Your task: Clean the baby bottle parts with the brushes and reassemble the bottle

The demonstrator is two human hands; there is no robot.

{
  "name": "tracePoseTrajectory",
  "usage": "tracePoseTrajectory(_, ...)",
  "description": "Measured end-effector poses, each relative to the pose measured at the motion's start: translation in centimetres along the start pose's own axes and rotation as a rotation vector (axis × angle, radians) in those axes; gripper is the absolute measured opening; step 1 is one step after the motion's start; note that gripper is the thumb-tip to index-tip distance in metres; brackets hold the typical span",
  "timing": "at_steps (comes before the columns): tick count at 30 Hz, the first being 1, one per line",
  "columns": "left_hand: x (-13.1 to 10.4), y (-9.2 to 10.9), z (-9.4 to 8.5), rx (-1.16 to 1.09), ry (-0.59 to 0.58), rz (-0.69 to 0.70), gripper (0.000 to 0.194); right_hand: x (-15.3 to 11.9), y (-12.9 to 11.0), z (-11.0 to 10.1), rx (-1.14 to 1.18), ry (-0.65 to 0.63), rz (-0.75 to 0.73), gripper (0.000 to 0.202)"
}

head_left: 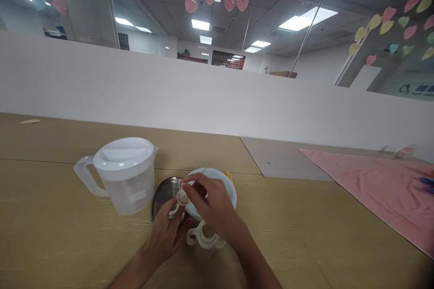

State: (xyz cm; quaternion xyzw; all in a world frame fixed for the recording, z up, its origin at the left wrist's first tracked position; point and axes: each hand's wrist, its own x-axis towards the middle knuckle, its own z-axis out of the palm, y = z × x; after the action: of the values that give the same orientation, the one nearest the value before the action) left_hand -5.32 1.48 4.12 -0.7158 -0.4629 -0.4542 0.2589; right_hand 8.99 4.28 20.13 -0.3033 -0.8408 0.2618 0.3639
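Note:
Both of my hands meet over the dishes, just left of the middle. The fingers of my left hand are closed round a small white-and-pink bottle top, held tilted. From above, my right hand pinches at the same bottle top with thumb and fingertips. Beside it shows a clear rounded piece; I cannot tell whether it is attached. Below my hands stands a baby bottle with white side handles and an uncovered mouth. My right wrist partly hides it.
A lidded clear plastic pitcher stands at the left. A round metal tray and a pale blue plate lie under my hands, with something yellow behind. A pink cloth covers the right side, with a blue-handled object on it.

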Motion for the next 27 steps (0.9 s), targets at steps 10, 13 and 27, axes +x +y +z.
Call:
tracePoseTrajectory(10,0.7,0.3,-0.4,-0.021,-0.004,0.061,0.050,-0.6,-0.5,-0.2,-0.045,0.053,-0.130,0.028)
tracePoseTrajectory(13,0.7,0.2,-0.5,-0.012,0.004,0.081,0.053,-0.6,-0.2,-0.1,-0.130,0.048,-0.148,0.028)
tracePoseTrajectory(27,0.4,0.0,-0.5,-0.066,-0.043,-0.019,0.052,-0.4,0.7,1.8,-0.265,-0.046,-0.124,0.026)
